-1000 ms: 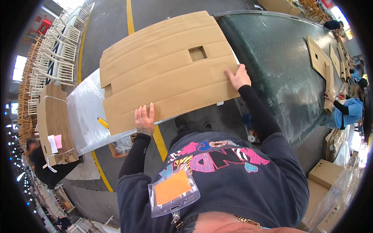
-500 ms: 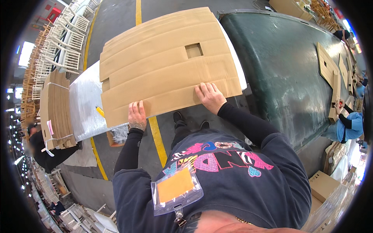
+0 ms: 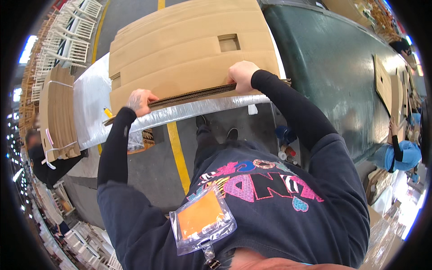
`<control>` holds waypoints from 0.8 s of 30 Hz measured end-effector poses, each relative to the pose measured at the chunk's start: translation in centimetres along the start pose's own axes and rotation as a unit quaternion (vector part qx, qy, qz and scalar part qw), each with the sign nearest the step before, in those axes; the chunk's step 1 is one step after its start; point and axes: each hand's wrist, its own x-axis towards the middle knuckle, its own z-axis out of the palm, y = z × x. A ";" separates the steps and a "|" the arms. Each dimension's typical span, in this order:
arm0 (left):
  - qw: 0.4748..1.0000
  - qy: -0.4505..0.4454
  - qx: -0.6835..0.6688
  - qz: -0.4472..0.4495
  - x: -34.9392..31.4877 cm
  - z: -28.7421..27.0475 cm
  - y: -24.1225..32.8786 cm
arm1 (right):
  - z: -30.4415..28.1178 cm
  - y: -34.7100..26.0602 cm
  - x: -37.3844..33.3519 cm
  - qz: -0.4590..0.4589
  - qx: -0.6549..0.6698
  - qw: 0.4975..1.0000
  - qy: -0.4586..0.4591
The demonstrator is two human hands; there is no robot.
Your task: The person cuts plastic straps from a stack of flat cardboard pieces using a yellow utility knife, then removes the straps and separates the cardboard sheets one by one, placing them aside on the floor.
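Note:
Both my hands grip a brown cardboard sheet (image 3: 193, 95), tipped up so that I see mainly its long layered edge. My left hand (image 3: 141, 101) is closed on it toward the left end, and my right hand (image 3: 243, 76) is closed on it toward the right end. Behind it lies a stack of flat cardboard sheets (image 3: 180, 49) with rectangular cutouts. The stack rests on a table (image 3: 211, 105) covered in clear plastic film. A yellow-handled tool (image 3: 107, 112), partly hidden, lies by the sheet's left end.
A strapped cardboard bundle (image 3: 56, 108) stands at the left, near a person in dark clothes. To the right is a large dark green surface (image 3: 324, 67); beyond it a co-worker in a blue top (image 3: 407, 150) handles cardboard. A box with plastic film (image 3: 146, 139) sits below the table.
My hands have gone from lying on the top sheet's near edge to gripping a sheet and tipping it up on edge. The stack appears higher in the view.

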 end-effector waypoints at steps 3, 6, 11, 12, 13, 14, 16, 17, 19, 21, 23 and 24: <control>0.998 -0.019 0.062 0.029 0.9 0.2 0.3 | -0.3 1.0 0.6 -0.008 0.009 1.000 -0.020; 0.980 0.079 0.182 0.005 -0.2 2.9 3.2 | 0.2 0.9 -0.4 -0.021 -0.009 0.999 0.031; 0.978 0.023 0.189 0.080 -3.1 4.0 5.7 | 0.0 -2.0 -3.0 -0.067 -0.114 0.985 -0.108; 0.979 -0.001 0.178 0.095 -3.8 3.9 6.4 | -0.9 -2.8 -3.7 -0.091 -0.121 0.974 -0.167; 0.981 -0.013 0.168 0.093 -4.3 3.9 6.9 | -1.9 -4.2 -3.3 -0.101 -0.112 0.958 -0.244; 0.983 -0.024 0.156 0.091 -4.6 3.9 7.3 | -2.7 -4.3 -1.9 -0.161 -0.026 0.953 -0.255; 0.985 -0.041 0.143 0.083 -5.4 4.4 7.7 | -4.2 -7.7 3.0 -0.184 0.100 0.965 -0.157; 0.986 -0.041 0.140 0.076 -5.5 4.9 7.7 | -4.4 -9.8 5.9 -0.192 0.061 0.979 -0.017; 0.986 -0.029 0.132 0.096 -5.1 4.7 7.8 | -2.3 -11.5 12.7 -0.195 0.030 0.946 0.257; 0.983 -0.026 0.134 0.124 -4.0 4.1 8.0 | 0.5 -11.5 18.2 -0.155 -0.002 0.920 0.361; 0.986 -0.016 0.120 0.111 -4.6 4.4 7.8 | 1.8 -13.0 20.1 -0.145 -0.061 0.940 0.302; 0.987 -0.006 0.116 0.107 -4.8 5.0 7.6 | 2.2 -13.5 20.3 -0.156 -0.061 0.937 0.306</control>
